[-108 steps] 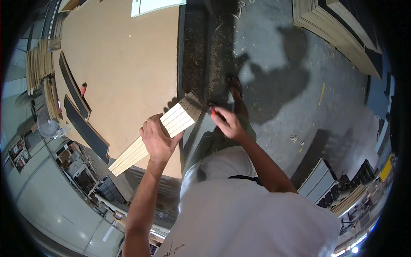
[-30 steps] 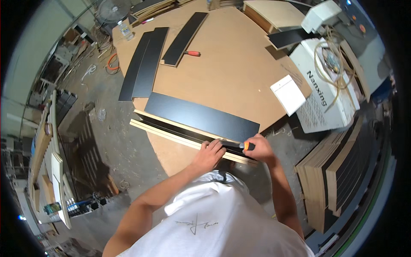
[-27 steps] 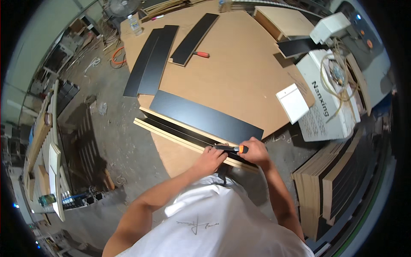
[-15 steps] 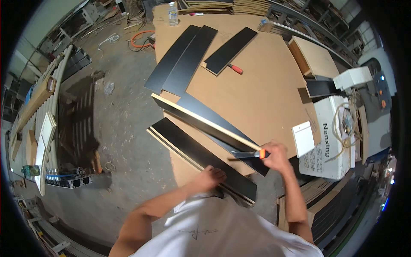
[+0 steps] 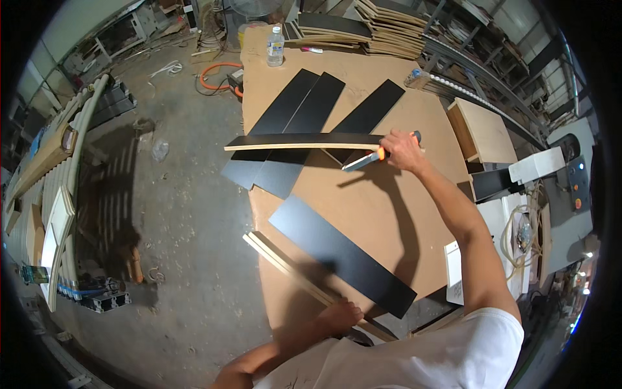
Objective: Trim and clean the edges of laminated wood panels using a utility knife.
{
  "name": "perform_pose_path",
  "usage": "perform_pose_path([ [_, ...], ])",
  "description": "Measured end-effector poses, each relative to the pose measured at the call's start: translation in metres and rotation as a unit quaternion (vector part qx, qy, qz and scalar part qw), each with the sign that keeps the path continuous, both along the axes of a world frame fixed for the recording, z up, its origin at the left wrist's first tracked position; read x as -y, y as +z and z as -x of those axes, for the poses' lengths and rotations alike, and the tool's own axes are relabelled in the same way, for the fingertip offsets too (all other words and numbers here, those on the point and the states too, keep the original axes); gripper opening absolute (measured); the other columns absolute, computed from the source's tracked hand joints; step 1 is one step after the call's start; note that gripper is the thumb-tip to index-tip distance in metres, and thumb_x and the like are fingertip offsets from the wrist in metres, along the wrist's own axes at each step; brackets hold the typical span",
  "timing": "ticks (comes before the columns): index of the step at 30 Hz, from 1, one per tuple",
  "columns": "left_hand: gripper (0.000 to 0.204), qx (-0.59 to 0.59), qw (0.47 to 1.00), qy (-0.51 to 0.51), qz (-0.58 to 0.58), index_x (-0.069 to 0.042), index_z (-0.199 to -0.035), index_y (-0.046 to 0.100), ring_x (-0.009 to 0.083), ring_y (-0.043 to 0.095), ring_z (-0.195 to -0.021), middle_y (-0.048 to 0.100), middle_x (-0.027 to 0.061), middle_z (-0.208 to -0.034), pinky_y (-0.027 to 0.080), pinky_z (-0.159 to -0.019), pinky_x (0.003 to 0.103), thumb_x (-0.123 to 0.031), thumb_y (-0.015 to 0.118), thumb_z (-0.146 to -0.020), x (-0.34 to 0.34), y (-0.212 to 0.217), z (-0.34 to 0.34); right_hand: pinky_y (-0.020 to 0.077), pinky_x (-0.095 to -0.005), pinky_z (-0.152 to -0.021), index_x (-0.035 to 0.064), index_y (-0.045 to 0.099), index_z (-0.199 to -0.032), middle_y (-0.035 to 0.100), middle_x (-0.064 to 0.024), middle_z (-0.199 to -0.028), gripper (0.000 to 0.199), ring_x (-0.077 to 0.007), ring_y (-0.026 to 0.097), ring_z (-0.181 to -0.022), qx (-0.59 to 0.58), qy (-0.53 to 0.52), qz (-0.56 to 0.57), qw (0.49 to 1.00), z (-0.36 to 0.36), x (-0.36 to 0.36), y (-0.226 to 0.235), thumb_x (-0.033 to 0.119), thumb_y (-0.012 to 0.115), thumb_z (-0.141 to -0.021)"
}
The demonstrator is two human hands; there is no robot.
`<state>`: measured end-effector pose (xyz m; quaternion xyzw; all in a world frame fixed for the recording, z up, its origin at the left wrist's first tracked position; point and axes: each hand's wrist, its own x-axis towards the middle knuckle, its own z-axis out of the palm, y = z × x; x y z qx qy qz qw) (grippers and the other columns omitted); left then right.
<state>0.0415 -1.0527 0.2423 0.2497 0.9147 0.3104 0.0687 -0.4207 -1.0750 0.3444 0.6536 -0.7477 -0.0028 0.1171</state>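
Note:
My right hand point(image 5: 403, 150) is raised over the far part of the table, closed around the right end of a long black board point(image 5: 304, 140) with a pale raw edge. In the same grip is a knife point(image 5: 366, 159) with an orange and black handle, its blade pointing left. My left hand point(image 5: 341, 318) is closed on another narrow board point(image 5: 291, 271) with pale edges, at the table's near side. Between them a black panel point(image 5: 343, 256) lies flat and slanted. Beyond, two black panels point(image 5: 285, 110) lie side by side, with a third panel point(image 5: 369, 110) to their right.
A brown board-covered table point(image 5: 363, 214) carries the panels. At its far edge stand a clear bottle point(image 5: 275, 47) and stacked boards point(image 5: 395, 29). A wooden box point(image 5: 481, 129) and a machine point(image 5: 573, 168) are on the right. Racked pipes point(image 5: 84, 142) stand left across the floor.
My right hand has moved up and away, carrying the board and knife; that board has swung to nearly level across the far panels. My left hand's board has tilted, showing more edge. The view has shifted.

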Motion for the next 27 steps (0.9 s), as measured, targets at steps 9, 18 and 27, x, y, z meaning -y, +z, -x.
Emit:
perform_pose_path([
  [9,0.015,-0.017,0.998,-0.046,0.027,-0.015,-0.094,0.062,0.0191,0.062,-0.098,0.062,0.0020,-0.098,0.046,-0.086,0.034,-0.023,0.062,-0.082,0.000,-0.006,0.005,0.0501,-0.0437,-0.080,0.0082,0.068,-0.094,0.067,-0.0093,-0.089,0.020,-0.0279,0.062,-0.096,-0.225,-0.261,-0.023,0.939,0.126,-0.027,0.009,0.009,0.065,-0.075],
  [18,0.012,-0.022,0.999,-0.035,0.031,-0.019,-0.093,0.065,0.0195,0.063,-0.084,0.063,0.0009,-0.086,0.046,-0.079,0.037,-0.026,0.062,-0.084,-0.001,0.001,0.021,0.0528,-0.0527,-0.082,0.0093,0.070,-0.098,0.070,-0.0225,-0.097,0.021,-0.0439,0.066,-0.094,0.202,-0.544,-0.046,0.813,-0.058,-0.217,-0.083,0.022,0.067,-0.082],
  [27,0.037,0.133,0.988,-0.058,-0.049,-0.009,-0.105,0.066,0.0320,0.065,-0.098,0.066,0.0106,-0.099,0.045,-0.091,0.045,-0.038,0.073,-0.083,0.002,-0.020,0.113,0.0515,-0.0433,-0.085,0.0019,0.069,-0.106,0.069,-0.0221,-0.095,0.041,-0.0374,0.066,-0.090,0.351,-0.552,0.141,0.743,-0.195,-0.400,-0.145,0.038,0.072,-0.085],
])
